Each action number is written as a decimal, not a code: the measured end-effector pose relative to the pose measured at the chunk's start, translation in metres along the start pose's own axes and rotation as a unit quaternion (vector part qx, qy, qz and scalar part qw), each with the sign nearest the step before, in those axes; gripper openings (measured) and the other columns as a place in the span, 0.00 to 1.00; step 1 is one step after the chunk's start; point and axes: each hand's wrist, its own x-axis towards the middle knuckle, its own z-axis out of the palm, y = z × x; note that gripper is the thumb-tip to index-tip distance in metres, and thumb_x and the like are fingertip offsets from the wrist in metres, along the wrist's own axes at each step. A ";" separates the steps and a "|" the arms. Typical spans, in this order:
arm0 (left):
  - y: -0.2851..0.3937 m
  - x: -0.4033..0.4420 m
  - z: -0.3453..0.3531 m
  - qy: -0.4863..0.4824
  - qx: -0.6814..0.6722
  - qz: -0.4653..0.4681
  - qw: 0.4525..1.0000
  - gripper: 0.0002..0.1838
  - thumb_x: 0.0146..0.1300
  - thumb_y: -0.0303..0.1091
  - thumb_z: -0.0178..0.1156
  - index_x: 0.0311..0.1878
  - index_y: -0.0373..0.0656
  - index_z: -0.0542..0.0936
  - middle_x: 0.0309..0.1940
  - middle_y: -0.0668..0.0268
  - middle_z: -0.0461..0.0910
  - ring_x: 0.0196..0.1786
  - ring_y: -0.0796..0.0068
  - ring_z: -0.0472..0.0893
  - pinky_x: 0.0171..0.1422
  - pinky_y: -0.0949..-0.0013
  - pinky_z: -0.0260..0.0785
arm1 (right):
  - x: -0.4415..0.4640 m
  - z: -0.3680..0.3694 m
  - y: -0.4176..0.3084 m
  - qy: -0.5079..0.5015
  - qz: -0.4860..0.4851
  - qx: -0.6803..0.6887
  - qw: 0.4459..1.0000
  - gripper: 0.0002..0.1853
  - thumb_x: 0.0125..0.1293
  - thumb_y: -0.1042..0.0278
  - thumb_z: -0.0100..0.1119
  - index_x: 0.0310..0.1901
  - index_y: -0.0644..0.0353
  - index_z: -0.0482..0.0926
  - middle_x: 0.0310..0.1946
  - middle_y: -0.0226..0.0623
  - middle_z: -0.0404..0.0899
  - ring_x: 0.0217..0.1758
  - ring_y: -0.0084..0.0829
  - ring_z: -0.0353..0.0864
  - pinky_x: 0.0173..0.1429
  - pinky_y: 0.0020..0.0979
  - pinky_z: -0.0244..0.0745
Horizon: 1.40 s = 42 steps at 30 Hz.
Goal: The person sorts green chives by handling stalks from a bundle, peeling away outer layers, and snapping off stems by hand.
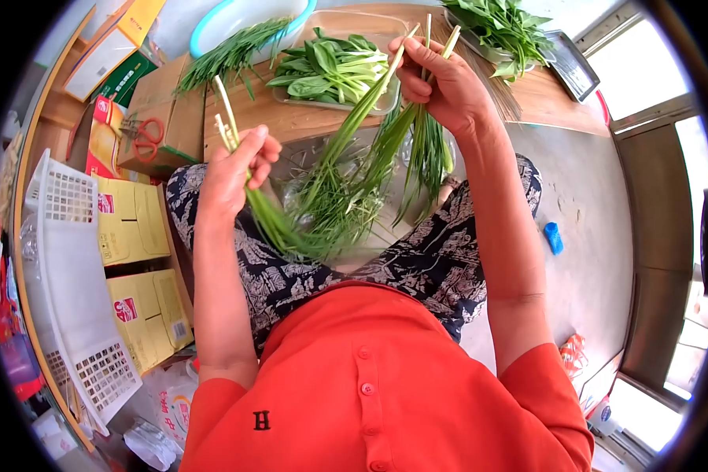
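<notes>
My left hand [240, 161] is closed round the pale stems of a few long green leaves [271, 220], whose tips hang down toward the middle. Higher up on the right, my right hand [440, 79] pinches several white stalks; their long green blades [389, 141] droop below it. Beneath and between the hands lies a loose heap of thin green leaves [334, 204]. Just beyond, a clear tray [385, 30] on the wooden table [232, 118] holds leafy greens [330, 67].
Chives [240, 49] lean on a blue-rimmed basin [204, 27]. More greens [499, 31] lie at back right by a dark tray [572, 67]. Red scissors [147, 140] rest by a cardboard box [161, 106]. Yellow boxes [134, 220] and a white rack [75, 275] stand left; a blue item [554, 238] lies right.
</notes>
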 end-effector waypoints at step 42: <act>0.019 0.013 0.073 0.058 0.022 0.154 0.986 0.07 0.65 0.32 0.57 0.37 0.38 0.77 0.21 0.75 0.72 0.19 0.90 0.66 0.20 0.83 0.52 | -0.027 0.052 0.044 0.002 0.113 0.001 0.994 0.07 0.65 0.65 0.60 0.36 0.60 0.80 0.24 0.31 0.79 0.19 0.15 0.65 0.21 0.17 0.55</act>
